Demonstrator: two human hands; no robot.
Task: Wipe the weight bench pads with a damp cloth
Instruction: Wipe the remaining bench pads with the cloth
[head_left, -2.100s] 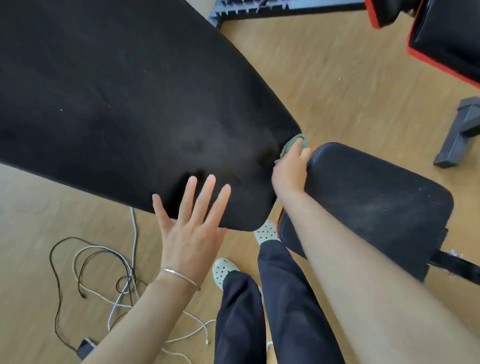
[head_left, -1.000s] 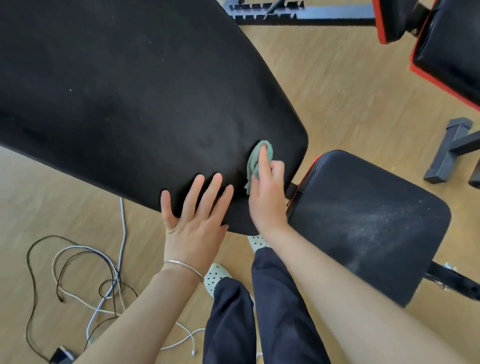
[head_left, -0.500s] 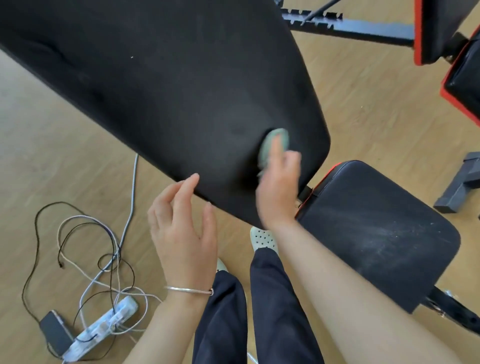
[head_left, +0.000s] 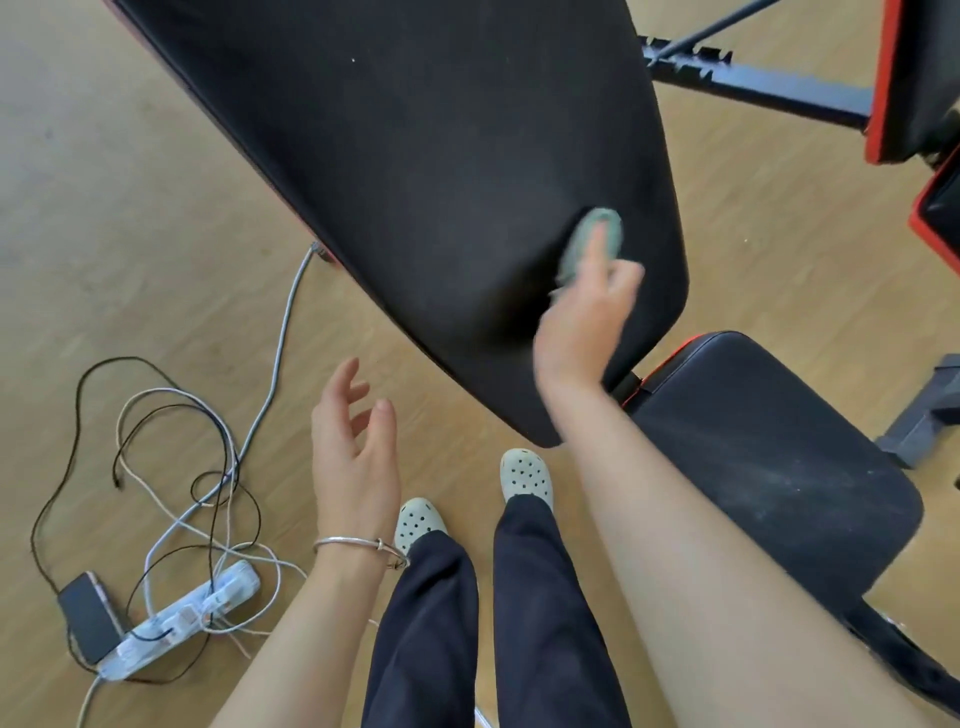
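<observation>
Under my right hand lies the lower end of the long black back pad, and I have the green cloth pressed flat against it with my fingers stretched along the cloth. The hand and cloth are blurred, so I cannot tell exactly how the thumb sits. Just to the right of that wrist, the black seat pad begins, with a red trim at its near edge and a pale dusty smear across its surface. My left hand hangs free off the pad, to the left of its tip, fingers loosely curled and spread, holding nothing; a thin silver bracelet circles the wrist. Below both hands I see my dark trousers and pale perforated clogs on the wooden floor. Further left of my left hand, a tangle of cables runs to a white power strip, with a dark phone beside it. Beyond my right hand, a dark metal frame bar crosses the floor.
</observation>
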